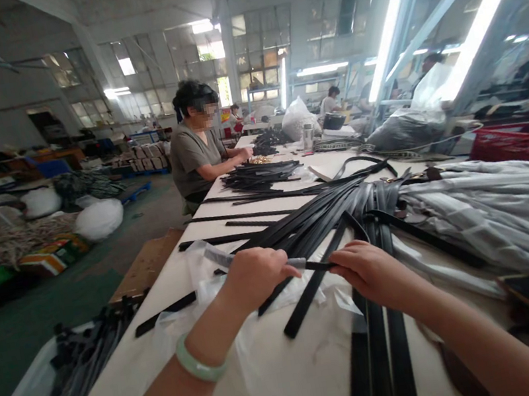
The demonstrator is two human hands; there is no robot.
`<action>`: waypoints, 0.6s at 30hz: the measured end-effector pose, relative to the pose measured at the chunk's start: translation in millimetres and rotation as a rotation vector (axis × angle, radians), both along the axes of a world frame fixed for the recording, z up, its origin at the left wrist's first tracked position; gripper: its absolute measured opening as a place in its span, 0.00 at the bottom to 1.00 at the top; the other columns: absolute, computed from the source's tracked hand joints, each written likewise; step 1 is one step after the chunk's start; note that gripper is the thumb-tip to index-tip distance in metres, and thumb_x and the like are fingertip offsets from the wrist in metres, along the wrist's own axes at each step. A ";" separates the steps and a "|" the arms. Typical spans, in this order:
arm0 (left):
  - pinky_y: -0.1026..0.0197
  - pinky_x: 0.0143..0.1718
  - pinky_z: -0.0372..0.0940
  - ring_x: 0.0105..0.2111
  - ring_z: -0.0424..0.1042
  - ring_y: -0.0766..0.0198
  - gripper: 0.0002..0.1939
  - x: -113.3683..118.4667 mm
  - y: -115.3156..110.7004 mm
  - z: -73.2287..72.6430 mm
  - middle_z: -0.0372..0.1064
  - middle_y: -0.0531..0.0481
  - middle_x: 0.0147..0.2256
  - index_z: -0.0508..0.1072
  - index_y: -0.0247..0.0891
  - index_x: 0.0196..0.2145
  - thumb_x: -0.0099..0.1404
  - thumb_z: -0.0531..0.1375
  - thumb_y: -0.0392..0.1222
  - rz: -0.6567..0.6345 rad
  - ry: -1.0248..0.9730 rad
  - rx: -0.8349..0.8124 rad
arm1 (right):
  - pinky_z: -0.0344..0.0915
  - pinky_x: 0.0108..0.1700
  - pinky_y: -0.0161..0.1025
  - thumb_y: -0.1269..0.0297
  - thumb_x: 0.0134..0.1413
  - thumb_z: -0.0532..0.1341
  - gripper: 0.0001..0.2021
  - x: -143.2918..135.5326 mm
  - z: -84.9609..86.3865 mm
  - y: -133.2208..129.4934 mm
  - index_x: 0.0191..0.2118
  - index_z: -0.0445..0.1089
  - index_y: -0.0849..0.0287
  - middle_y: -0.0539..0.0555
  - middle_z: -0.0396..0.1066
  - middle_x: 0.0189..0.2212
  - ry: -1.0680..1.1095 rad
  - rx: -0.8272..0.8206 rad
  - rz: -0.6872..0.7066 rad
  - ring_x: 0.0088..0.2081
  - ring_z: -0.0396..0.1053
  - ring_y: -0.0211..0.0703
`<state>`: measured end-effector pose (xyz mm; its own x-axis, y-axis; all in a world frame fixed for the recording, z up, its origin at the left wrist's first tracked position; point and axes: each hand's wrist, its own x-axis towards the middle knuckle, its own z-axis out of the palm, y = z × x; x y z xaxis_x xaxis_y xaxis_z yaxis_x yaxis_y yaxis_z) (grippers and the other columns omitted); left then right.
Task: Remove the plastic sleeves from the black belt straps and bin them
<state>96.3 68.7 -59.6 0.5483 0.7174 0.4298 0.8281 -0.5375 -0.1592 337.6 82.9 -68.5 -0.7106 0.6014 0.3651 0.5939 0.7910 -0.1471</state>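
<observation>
My left hand (259, 272), with a pale green bangle (197, 361) on its wrist, is closed on a narrow clear plastic sleeve (216, 255). The sleeve's end shows past my thumb. Between my hands runs a black strap (319, 266), one end inside the sleeve. My right hand (363, 269) pinches this strap, which seems to curve up behind the fingers. Beneath and beyond my hands, a fanned pile of black straps (307, 214) lies on the white table (293, 381). Loose clear plastic (208, 287) rests under my left hand.
White wrapped straps (487, 209) are heaped at the right, near a red crate (521, 142). A bin of sleeved black straps (63, 384) stands left of the table. Across the table's far left side sits a co-worker (194, 149) beside more strap bundles (261, 175).
</observation>
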 end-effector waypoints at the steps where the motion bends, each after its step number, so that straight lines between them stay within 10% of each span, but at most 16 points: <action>1: 0.61 0.25 0.57 0.27 0.73 0.58 0.26 5.2 -3.2 -1.6 0.70 0.49 0.23 0.67 0.37 0.25 0.67 0.45 0.60 -0.010 0.000 0.006 | 0.56 0.37 0.39 0.64 0.65 0.49 0.13 -3.1 -0.9 -2.0 0.30 0.65 0.59 0.53 0.68 0.24 0.011 0.002 0.003 0.28 0.64 0.43; 13: 0.62 0.23 0.57 0.25 0.73 0.58 0.23 12.1 -2.5 -10.4 0.70 0.49 0.23 0.67 0.37 0.25 0.69 0.48 0.55 0.072 -0.038 0.044 | 0.58 0.37 0.41 0.68 0.62 0.49 0.12 7.0 -4.1 6.3 0.30 0.66 0.59 0.55 0.70 0.25 -0.091 -0.043 -0.054 0.31 0.67 0.47; 18: 0.61 0.22 0.56 0.24 0.71 0.59 0.22 24.3 -15.9 -8.3 0.69 0.50 0.23 0.67 0.37 0.27 0.70 0.47 0.54 -0.082 0.002 0.053 | 0.59 0.35 0.39 0.69 0.61 0.49 0.13 -18.7 -8.2 -13.7 0.28 0.65 0.58 0.54 0.69 0.24 -0.019 -0.023 -0.023 0.29 0.67 0.45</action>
<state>120.6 52.8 -67.8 0.6049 0.6466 0.4648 0.7815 -0.5941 -0.1906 318.9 69.2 -76.7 -0.7033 0.6257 0.3375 0.6144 0.7738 -0.1541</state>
